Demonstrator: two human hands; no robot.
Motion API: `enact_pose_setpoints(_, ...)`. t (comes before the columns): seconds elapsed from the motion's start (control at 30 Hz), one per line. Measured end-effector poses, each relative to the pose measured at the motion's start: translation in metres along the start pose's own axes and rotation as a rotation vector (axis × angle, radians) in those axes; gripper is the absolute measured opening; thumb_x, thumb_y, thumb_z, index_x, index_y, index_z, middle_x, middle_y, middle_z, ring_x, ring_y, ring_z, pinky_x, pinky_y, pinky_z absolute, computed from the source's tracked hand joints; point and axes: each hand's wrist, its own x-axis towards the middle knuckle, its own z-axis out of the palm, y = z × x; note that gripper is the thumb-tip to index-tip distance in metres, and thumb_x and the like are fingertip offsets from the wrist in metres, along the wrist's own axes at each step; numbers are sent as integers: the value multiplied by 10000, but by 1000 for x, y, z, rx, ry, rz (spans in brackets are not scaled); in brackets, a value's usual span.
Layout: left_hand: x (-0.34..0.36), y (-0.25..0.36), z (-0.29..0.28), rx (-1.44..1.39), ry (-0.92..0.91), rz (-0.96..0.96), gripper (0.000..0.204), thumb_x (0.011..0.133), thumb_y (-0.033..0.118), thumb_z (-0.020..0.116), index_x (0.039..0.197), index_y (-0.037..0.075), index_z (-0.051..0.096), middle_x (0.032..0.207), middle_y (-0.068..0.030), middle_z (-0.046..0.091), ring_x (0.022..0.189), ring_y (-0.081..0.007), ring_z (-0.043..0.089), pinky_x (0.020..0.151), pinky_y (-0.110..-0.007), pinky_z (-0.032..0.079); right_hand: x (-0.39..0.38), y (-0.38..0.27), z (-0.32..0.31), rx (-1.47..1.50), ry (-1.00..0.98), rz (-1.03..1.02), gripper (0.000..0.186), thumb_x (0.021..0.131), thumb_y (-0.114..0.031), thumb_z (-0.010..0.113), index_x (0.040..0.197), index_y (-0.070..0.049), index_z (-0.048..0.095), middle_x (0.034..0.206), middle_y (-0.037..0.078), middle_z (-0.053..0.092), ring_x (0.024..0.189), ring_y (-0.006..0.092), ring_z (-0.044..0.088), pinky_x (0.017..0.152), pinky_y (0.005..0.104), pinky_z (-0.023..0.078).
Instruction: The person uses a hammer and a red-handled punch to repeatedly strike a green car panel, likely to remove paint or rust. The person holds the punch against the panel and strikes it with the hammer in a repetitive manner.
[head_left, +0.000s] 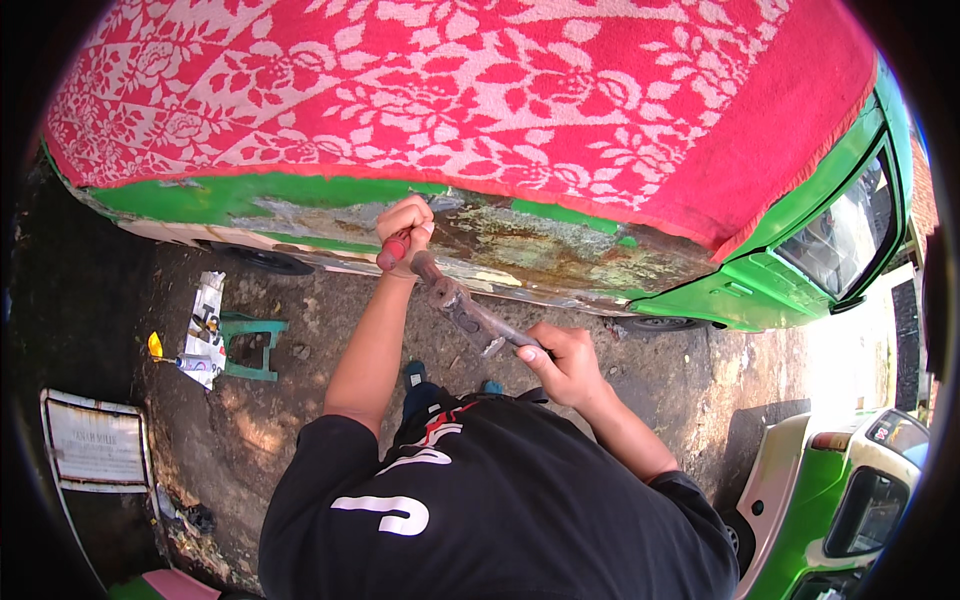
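Observation:
My left hand [408, 220] is closed around a red-handled tool [393, 250], held up against the scraped side of a green vehicle [300, 200]. The tool's working end is hidden behind the fist, so its kind cannot be made out. In my right hand [565, 365] is the metal handle of a hammer [462, 308]. Its worn, rusty head is raised close to the butt of the red handle; whether they touch cannot be told. Around the left fist, the body panel [560, 240] shows bare rusty metal, grey patches and leftover green paint.
A red and pink floral cloth [450, 90] covers the vehicle's top. On the ground to the left stand a green plastic stool [255, 347] and a printed sheet [207, 320] with a tube-shaped container [195, 362]. Another green and white vehicle [830, 500] is parked at the lower right.

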Motion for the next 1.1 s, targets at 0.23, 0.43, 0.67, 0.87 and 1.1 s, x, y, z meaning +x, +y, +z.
enact_pose_setpoints(0.23, 0, -2, -1, -28, 7, -5, 305, 735, 95, 573, 600, 8, 313, 607, -63, 412, 523, -150, 345, 496, -309, 261, 0, -1, 0, -25, 3, 17, 340, 910, -368, 630, 865, -33, 658, 665, 146, 611, 626, 337, 626, 582, 408, 482)
enact_pose_setpoints(0.43, 0, -1, -2, -19, -14, -8, 322, 762, 116, 583, 597, 12, 328, 606, -60, 411, 524, -154, 362, 496, -310, 272, 0, -2, 0, -37, 5, 36, 345, 913, -376, 627, 873, -36, 661, 667, 150, 613, 624, 344, 623, 579, 412, 481)
enact_pose_setpoints(0.67, 4, 7, 8, 83, -97, -2, 466, 878, 251, 620, 593, 4, 348, 591, -68, 419, 512, -164, 382, 488, -311, 288, 5, -14, 2, -40, 27, -109, 355, 906, -386, 634, 841, -38, 650, 633, 140, 591, 601, 347, 611, 556, 425, 470)
enact_pose_setpoints(0.87, 9, 10, 8, 95, -57, -34, 334, 802, 89, 574, 599, 2, 323, 590, -64, 411, 510, -153, 372, 482, -304, 289, 11, -14, -3, -394, -33, 29, 421, 902, -438, 621, 741, -52, 582, 599, 128, 568, 563, 367, 578, 519, 452, 445)
enact_pose_setpoints(1.1, 11, 12, 12, 88, -69, -13, 258, 737, 5, 528, 607, 5, 305, 593, -63, 390, 521, -150, 356, 492, -310, 278, 2, -16, 6, -171, 55, -208, 485, 922, -479, 579, 710, -43, 550, 597, 163, 577, 569, 394, 583, 514, 470, 448)
